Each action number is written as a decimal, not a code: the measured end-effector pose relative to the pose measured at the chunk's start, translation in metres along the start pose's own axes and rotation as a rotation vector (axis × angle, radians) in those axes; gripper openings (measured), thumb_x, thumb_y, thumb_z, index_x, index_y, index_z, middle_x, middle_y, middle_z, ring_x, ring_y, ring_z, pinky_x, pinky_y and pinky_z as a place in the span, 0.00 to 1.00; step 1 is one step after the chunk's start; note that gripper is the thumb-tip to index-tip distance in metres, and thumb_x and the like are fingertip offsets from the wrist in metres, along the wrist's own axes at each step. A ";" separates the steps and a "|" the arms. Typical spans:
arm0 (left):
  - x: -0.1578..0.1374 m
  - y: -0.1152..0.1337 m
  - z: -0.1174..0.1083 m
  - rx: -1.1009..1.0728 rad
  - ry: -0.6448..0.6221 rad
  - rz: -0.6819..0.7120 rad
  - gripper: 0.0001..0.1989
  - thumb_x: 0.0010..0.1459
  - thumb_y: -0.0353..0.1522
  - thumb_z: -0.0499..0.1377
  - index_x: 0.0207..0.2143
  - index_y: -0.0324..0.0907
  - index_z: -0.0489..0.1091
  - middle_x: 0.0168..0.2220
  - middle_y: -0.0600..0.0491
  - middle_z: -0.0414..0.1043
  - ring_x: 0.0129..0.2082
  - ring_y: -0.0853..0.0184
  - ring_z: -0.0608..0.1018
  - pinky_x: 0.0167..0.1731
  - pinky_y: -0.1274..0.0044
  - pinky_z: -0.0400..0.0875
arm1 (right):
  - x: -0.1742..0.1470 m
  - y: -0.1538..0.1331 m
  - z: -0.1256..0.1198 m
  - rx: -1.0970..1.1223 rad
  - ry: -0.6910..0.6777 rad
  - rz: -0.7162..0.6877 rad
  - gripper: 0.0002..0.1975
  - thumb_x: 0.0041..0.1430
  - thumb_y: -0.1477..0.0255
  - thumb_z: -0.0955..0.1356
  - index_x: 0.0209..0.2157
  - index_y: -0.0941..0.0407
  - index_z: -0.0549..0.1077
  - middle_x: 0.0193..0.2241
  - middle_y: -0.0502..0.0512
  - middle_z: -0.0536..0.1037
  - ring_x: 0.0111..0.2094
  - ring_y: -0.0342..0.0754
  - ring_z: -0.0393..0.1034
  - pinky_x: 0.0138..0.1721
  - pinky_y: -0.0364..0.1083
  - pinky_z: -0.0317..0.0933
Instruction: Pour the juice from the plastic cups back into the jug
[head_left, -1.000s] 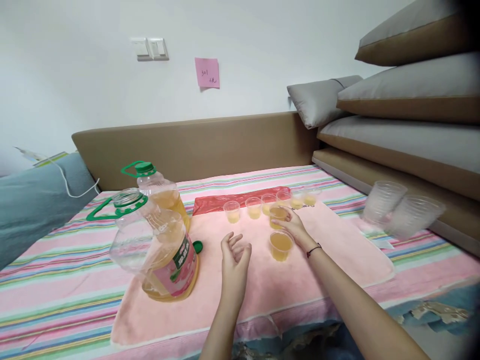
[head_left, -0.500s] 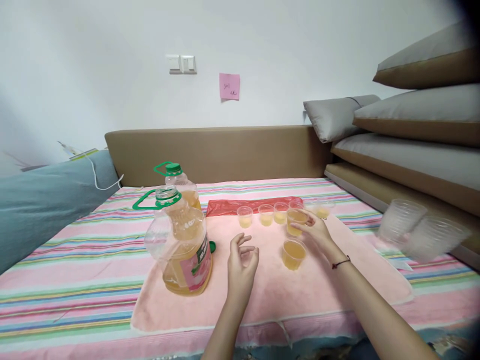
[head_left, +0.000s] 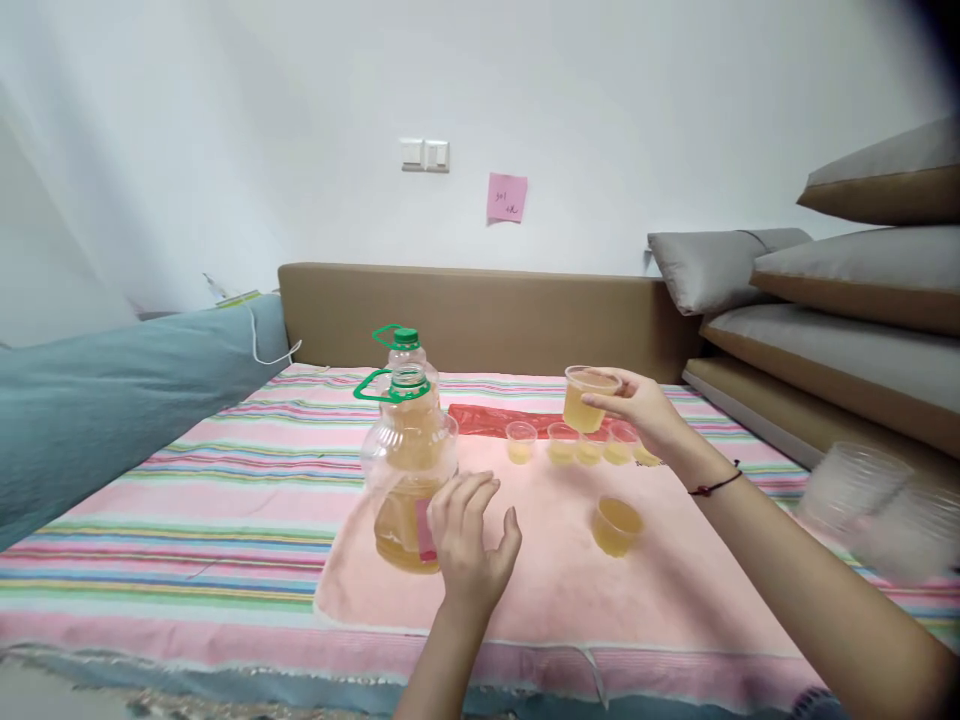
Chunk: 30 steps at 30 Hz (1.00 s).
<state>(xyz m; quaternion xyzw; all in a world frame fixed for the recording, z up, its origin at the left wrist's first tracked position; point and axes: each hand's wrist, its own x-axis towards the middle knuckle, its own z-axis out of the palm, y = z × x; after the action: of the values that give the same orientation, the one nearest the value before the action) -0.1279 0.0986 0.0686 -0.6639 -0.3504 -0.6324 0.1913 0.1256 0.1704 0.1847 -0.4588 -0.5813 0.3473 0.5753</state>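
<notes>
A clear plastic cup of yellow juice [head_left: 582,405] is raised above the pink mat [head_left: 540,580], pinched at its side by my right hand [head_left: 637,405]. My left hand [head_left: 469,535] has its fingers spread and holds nothing. It covers the right part of the front juice jug [head_left: 397,525], which has a green handle and no cap on its neck; whether the fingers touch it I cannot tell. A second full cup [head_left: 616,527] rests on the mat below my right hand. Behind it, several cups with a little juice [head_left: 520,444] form a row.
A second jug with a green cap [head_left: 406,345] stands behind the front one. Red plastic sheeting [head_left: 487,421] lies behind the row of cups. Stacked clear cups [head_left: 855,490] are at the right, near piled cushions [head_left: 862,340]. A brown headrest [head_left: 480,320] runs along the wall.
My right hand has lifted the juice cup off the mat, up from the row. My left hand has shifted towards the front jug and its fingers have spread. The view has turned left.
</notes>
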 end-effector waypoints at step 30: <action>-0.014 -0.053 -0.038 -0.168 0.019 -0.868 0.58 0.38 0.38 0.76 0.66 0.49 0.47 0.66 0.41 0.56 0.68 0.49 0.61 0.66 0.56 0.58 | 0.015 -0.063 0.149 0.123 -0.419 -0.027 0.26 0.41 0.64 0.80 0.45 0.51 0.79 0.52 0.57 0.79 0.53 0.55 0.73 0.55 0.55 0.66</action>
<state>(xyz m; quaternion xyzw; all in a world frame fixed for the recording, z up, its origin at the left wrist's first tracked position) -0.1920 0.1050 0.0496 -0.4626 -0.5427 -0.6863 -0.1435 -0.0286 0.1819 0.2342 -0.3327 -0.6719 0.4624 0.4733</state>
